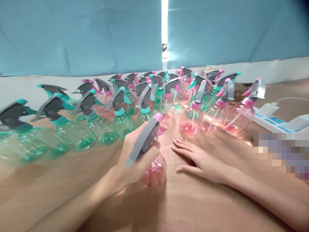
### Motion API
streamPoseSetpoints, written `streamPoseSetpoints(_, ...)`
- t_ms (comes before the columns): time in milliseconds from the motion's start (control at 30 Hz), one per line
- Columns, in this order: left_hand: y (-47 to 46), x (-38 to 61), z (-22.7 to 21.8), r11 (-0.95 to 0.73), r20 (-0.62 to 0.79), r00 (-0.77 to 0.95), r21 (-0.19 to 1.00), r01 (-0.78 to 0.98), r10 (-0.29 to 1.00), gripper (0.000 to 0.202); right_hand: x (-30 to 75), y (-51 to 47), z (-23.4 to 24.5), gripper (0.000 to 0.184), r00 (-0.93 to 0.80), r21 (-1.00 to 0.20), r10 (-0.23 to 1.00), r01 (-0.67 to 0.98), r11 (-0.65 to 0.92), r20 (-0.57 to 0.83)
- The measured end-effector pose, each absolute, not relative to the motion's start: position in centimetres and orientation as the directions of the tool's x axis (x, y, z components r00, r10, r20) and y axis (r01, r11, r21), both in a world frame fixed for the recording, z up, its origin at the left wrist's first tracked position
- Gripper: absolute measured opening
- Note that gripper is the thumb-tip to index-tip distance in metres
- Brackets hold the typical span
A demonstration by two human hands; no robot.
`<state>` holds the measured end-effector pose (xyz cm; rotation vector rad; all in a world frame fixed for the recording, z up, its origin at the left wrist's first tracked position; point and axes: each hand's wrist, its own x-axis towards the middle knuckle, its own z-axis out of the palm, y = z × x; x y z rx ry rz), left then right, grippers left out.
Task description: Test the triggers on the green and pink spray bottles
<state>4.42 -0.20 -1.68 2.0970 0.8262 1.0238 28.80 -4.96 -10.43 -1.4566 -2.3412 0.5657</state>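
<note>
My left hand (135, 154) is wrapped round the neck of a pink spray bottle (154, 170) with a grey trigger head (142, 141), which stands on the brown table (72, 193) in front of me. My right hand (195, 156) lies flat on the table just right of that bottle, fingers stretched out and holding nothing. Behind both hands stand several green spray bottles (96, 129) to the left and several pink spray bottles (193, 120) to the right, all with grey trigger heads.
A white power strip (277, 122) with a plugged-in charger lies at the right edge. A blue curtain (84, 35) hangs behind the table, with a bright gap in it. A blurred patch covers something at the right.
</note>
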Motion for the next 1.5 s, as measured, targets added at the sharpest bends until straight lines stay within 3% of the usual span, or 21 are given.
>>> streamPoseSetpoints(433, -0.18, 5.0, -1.63, -0.559, 0.412, 0.471, 0.798, 0.226, 0.78, 0.024, 28.81, -4.94, -10.53, 0.073, -0.424, -0.525, 0.9, 0.744, 0.412, 0.106)
streamPoseSetpoints(967, -0.36, 4.93, -1.43, -0.541, 0.396, 0.431, 0.788, 0.293, 0.811, 0.012, 28.76, -4.97, -10.28, 0.072, -0.423, -0.521, 0.9, 0.748, 0.412, 0.104)
streamPoseSetpoints(1500, -0.22, 5.05, -1.32, -0.567, 0.407, 0.482, 0.784, 0.252, 0.776, 0.022, 28.79, -5.0, -10.34, 0.073, -0.421, -0.523, 0.902, 0.749, 0.407, 0.098)
